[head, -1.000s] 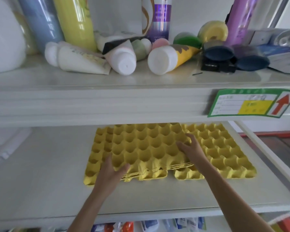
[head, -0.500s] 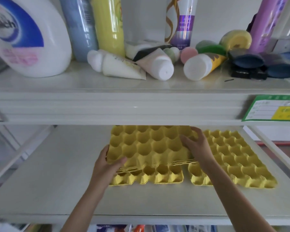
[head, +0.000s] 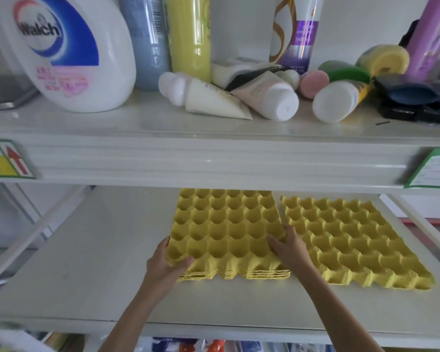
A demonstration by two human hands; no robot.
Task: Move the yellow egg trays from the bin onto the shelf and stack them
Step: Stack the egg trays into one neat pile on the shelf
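- The left hand (head: 166, 260) grips the near left corner of a stack of yellow moulded egg trays (head: 226, 229), thumb on top over the rim and fingers curled beneath the edge.
- The right hand (head: 288, 246) presses on the near right corner of the same stack, fingers spread across the top cups and closed on its edge.
- The stack lies between the two hands on the pale grey lower shelf (head: 81, 270); several thin layered edges show along its near side, below the hands.
- Just to the right of the right hand lies a second yellow moulded egg tray pile (head: 348, 240), flat on the same shelf; a narrow gap shows between the two at the far end, while nearer the hand I cannot tell whether they touch.
- Above both hands runs the white upper shelf (head: 214, 153), with a green-framed label with a red arrow (head: 7, 160) up to the left of the left hand.
- On that upper shelf, far up and left of the left hand, stands a large white detergent bottle with a blue and pink label (head: 61, 52).
- Above the right hand lies a white-capped pink tube (head: 267, 97) on its side among other tubes and bottles.
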